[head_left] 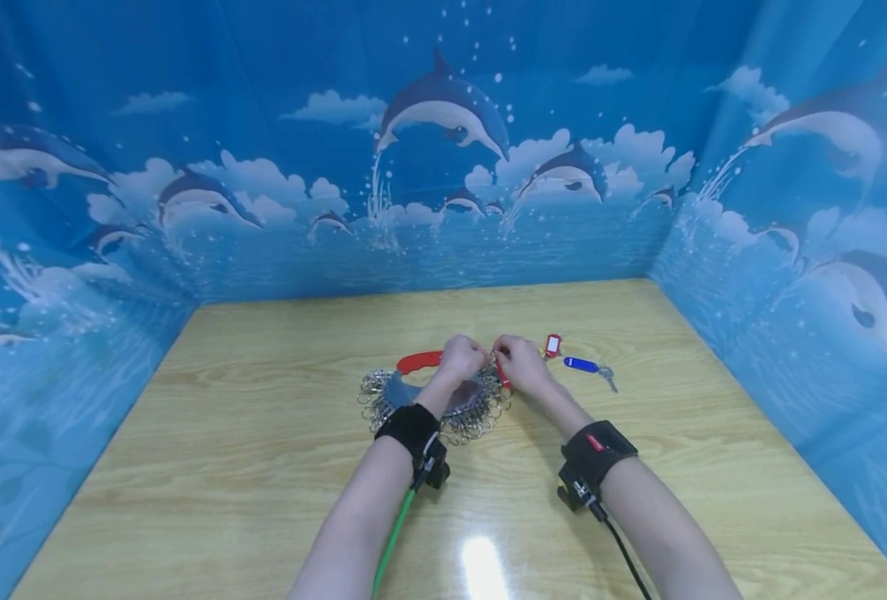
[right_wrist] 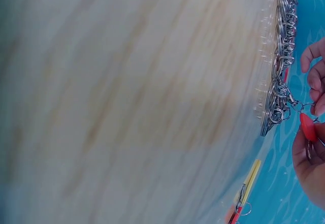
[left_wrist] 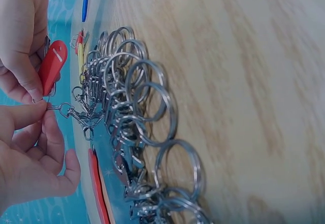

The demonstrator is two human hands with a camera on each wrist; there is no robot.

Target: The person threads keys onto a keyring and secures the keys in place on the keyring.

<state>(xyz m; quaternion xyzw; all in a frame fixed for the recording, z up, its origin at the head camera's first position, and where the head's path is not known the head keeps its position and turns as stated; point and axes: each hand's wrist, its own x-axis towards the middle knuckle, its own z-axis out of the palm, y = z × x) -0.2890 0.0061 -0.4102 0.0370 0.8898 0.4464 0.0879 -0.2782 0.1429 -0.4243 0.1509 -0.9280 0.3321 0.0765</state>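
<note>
Both hands meet above the right end of a red-handled key holder (head_left: 418, 362), whose curved edge carries many metal split rings (left_wrist: 152, 102) on clasps. My left hand (head_left: 462, 358) pinches one split ring (left_wrist: 54, 107) between thumb and forefinger, drawn out from the bunch on its short clasp. Close beside it, my right hand (head_left: 522, 362) grips a red key tag (left_wrist: 52, 67) at its ring end, fingertips meeting those of the left. A key partly shows behind that tag, mostly hidden by the fingers.
Right of the hands, a red tag with a white label (head_left: 553, 345) lies by a yellow tag (right_wrist: 252, 176). Farther right is a blue tag (head_left: 580, 364) with a key (head_left: 608, 377). Dolphin-print curtains (head_left: 443, 208) enclose the wooden table (head_left: 263, 467).
</note>
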